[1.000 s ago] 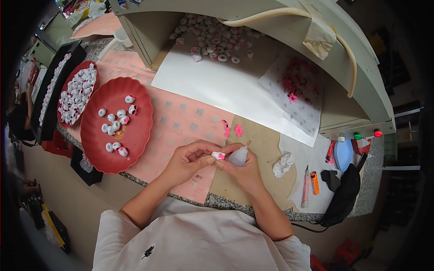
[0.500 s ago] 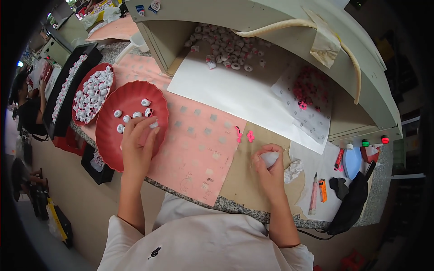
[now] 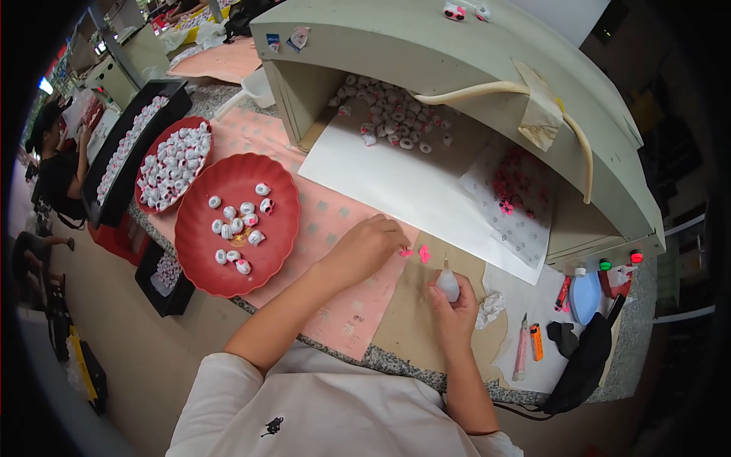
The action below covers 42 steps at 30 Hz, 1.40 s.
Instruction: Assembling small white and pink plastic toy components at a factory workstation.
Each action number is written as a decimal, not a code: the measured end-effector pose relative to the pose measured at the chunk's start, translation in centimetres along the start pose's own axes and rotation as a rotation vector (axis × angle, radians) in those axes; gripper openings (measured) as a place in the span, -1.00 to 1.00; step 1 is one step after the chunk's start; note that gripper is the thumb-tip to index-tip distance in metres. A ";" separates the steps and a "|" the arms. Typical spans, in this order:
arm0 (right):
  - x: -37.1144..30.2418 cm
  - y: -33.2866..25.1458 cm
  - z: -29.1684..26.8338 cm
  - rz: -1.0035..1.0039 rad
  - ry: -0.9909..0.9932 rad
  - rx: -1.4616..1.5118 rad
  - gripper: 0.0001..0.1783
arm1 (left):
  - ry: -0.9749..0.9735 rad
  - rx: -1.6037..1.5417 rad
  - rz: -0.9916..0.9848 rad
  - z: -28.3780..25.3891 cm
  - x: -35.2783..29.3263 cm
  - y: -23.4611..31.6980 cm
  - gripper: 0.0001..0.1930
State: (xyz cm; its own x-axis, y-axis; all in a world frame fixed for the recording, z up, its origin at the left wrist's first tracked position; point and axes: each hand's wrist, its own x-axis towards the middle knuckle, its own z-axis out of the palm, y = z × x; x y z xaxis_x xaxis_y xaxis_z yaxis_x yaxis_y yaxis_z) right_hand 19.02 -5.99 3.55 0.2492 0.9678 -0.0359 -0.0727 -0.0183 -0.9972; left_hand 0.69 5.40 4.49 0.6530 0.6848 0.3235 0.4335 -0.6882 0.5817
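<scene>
My left hand reaches over the pink sheet, fingers curled and pinched together at a small pink piece. Its fingertips partly hide that piece. Just right of it, on the brown paper, lies another pink bow-shaped piece. My right hand is wrapped round a small whitish squeeze bottle, its thin needle tip pointing up. To the left, a red scalloped plate holds several small white rounded pieces, some with pink parts.
A grey box-shaped housing shelters white pieces and pink pieces. A cutter, an orange lighter, a blue dish and crumpled tissue lie at right. A fuller red plate and black tray stand left.
My left hand has left the red plate, where it held a white piece, and moved right to the pink pieces. My right hand has turned the bottle so its needle tip shows upright.
</scene>
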 end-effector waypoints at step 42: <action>-4.4 -0.6 3.5 -0.083 0.168 -0.030 -0.91 | 0.360 -0.943 -0.505 -2.4 -10.1 4.7 -0.66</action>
State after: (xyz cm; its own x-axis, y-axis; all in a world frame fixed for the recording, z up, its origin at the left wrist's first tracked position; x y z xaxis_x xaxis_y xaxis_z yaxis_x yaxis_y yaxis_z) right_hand 14.54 -9.37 4.52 0.4107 0.9109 0.0387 -0.0167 0.0500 -0.9986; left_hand -5.36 -4.17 5.77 0.2528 0.9675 -0.0005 -0.1448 0.0384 0.9887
